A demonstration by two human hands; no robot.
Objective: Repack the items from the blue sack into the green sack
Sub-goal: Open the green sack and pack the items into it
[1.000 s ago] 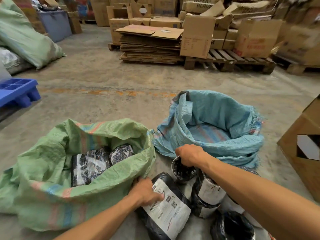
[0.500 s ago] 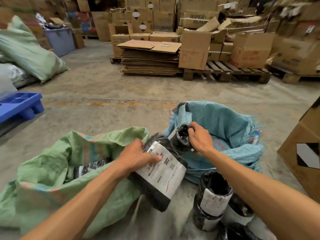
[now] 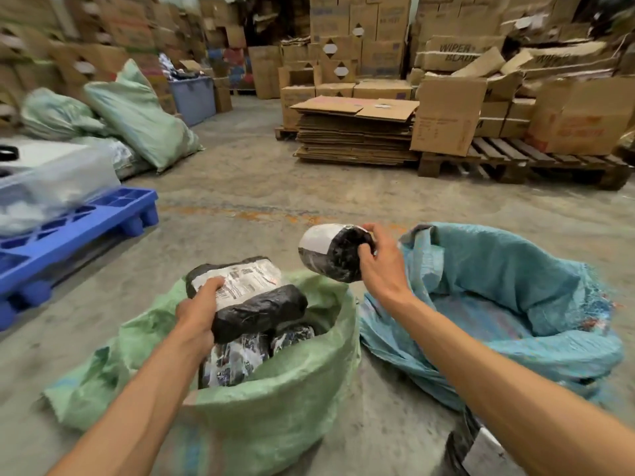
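The green sack (image 3: 275, 407) stands open in front of me, with black-wrapped parcels (image 3: 240, 359) inside. My left hand (image 3: 197, 314) grips a large black parcel with a white label (image 3: 247, 297) over the sack's mouth. My right hand (image 3: 378, 266) holds a small rolled black parcel (image 3: 330, 252) in the air, above the gap between the two sacks. The blue sack (image 3: 498, 297) lies slumped open on the right, its inside showing no parcels. Another black parcel (image 3: 481, 451) lies on the floor at the bottom right, partly hidden by my right forearm.
A blue plastic pallet (image 3: 79, 228) carrying a clear bin sits on the left. Full green sacks (image 3: 137, 115) lean behind it. Flattened cardboard (image 3: 357, 132) and boxes on wooden pallets (image 3: 515, 166) line the back. Bare concrete floor lies between.
Both hands lifted their parcels off the floor and swung them left. The large parcel now hangs over the green sack's mouth, and the small roll is raised higher.
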